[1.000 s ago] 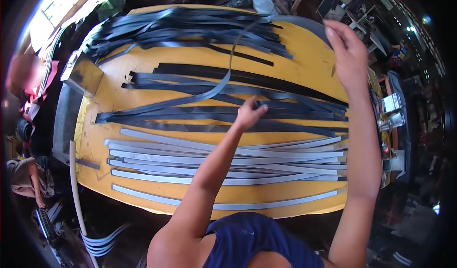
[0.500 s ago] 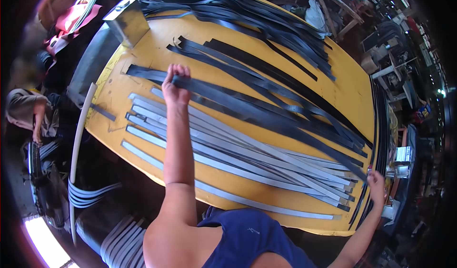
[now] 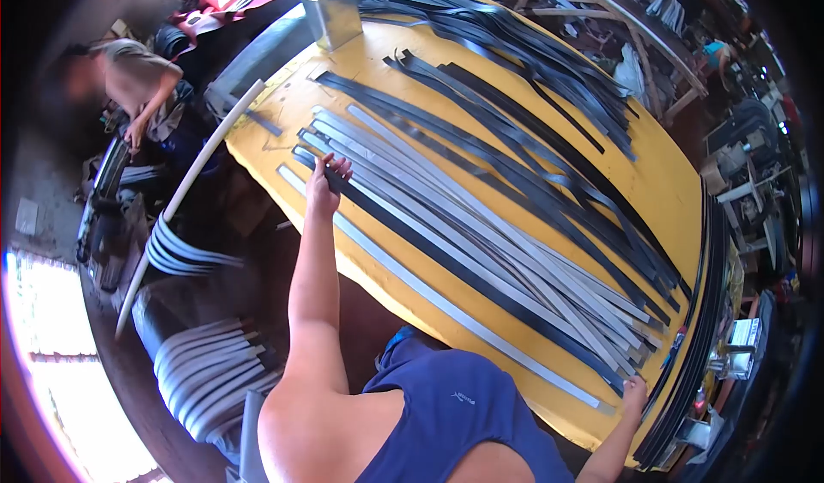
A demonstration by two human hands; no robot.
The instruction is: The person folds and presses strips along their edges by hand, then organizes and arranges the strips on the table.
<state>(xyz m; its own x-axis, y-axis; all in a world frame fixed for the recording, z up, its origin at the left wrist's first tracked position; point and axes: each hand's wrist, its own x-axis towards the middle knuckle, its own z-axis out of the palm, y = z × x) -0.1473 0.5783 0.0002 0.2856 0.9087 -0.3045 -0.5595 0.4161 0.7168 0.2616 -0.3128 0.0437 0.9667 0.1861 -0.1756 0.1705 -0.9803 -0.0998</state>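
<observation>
Stretching both arms over the yellow table (image 3: 661, 182) here, blue sleeveless top (image 3: 455, 406) right by the near edge. Closest to that edge lies a lone pale strip (image 3: 558, 380), roughly following the rim, with a narrow band of yellow on either side of it.

Next one in is the flat black strip (image 3: 390, 218) I'm on, running slantwise between my hands. My left hand (image 3: 326, 187) has its fingers half curled around it near the far-left end. My right hand (image 3: 633, 391) is at the other end, fingertips bunched together, though I can't tell if they're pinching it or just touching.

Not much slack past that: the pale grey strips (image 3: 472, 243) are right alongside, overlapping and crossing toward the right. Beyond them, some loose dark strips (image 3: 558, 179) fan out, with yellow gaps between, and more black lengths (image 3: 705, 268) run along the table's right edge. The roomiest yellow patch is up toward that right side, before the big dark heap (image 3: 506, 45) on the far edge. A metal tin (image 3: 333, 15) stands at the far left corner.
</observation>
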